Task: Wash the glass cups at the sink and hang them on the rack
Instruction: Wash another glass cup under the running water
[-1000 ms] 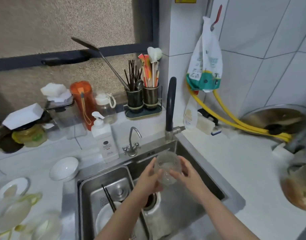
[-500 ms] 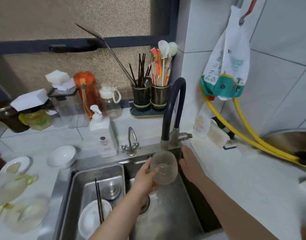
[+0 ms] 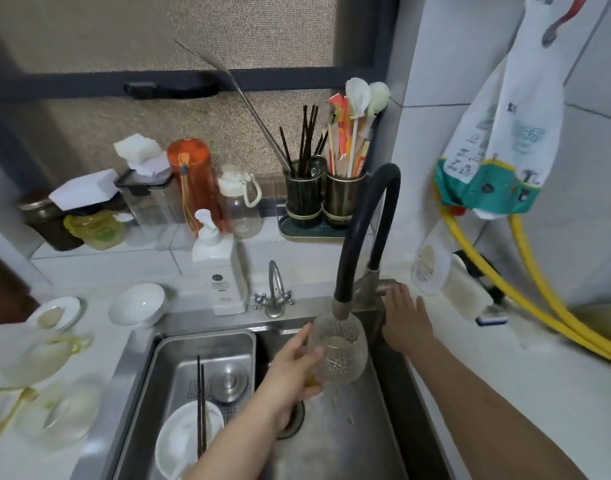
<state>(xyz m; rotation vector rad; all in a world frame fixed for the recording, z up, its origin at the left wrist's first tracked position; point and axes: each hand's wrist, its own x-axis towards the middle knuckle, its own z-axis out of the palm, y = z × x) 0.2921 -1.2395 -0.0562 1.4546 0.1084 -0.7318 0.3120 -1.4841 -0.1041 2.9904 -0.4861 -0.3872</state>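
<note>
the left hand [image 3: 290, 372] grips the glass cup [image 3: 338, 348] upright under the black faucet [image 3: 363, 237] spout, over the sink [image 3: 331, 441], its palm hidden. the right hand [image 3: 406, 320] rests open at the faucet's base at 3 o'clock; the handle is hard to make out. blurred glassware [image 3: 44, 382] sits at 9 o'clock.

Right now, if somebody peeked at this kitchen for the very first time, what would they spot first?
Probably the bumpy glass cup in the middle, held by the left hand right under the black faucet spout over the sink. The right hand rests flat by the faucet's metal base. Bright colours pull the eye too: yellow hoses on the right wall and an orange bottle on the back ledge.
</note>
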